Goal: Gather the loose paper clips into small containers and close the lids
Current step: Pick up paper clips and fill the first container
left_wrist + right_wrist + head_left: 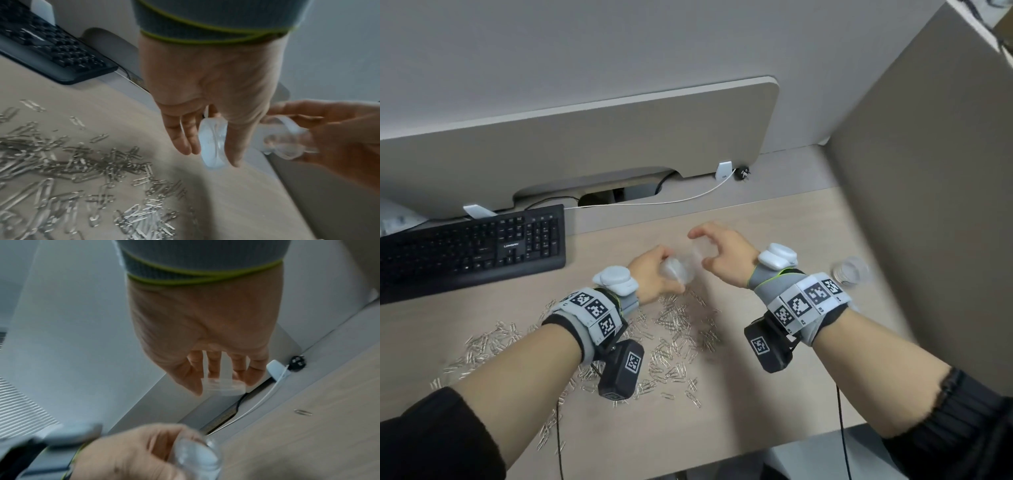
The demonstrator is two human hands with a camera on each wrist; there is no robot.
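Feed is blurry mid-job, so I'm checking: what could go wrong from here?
1. The left hand and right hand hold the clear container and lid by fingertips above the desk; either might slip and roll.
2. Paper clips lie spread towards the desk's near edge; a sweeping gather could push some off.

Office cubicle: desk point(774, 219), partition panels point(585, 144), black keyboard point(472, 246), cable slot

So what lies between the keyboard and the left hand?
Only bare desk separates the keyboard from the left hand gripping the clear plastic piece, as the head view shows; the paper clips lie nearer the person.
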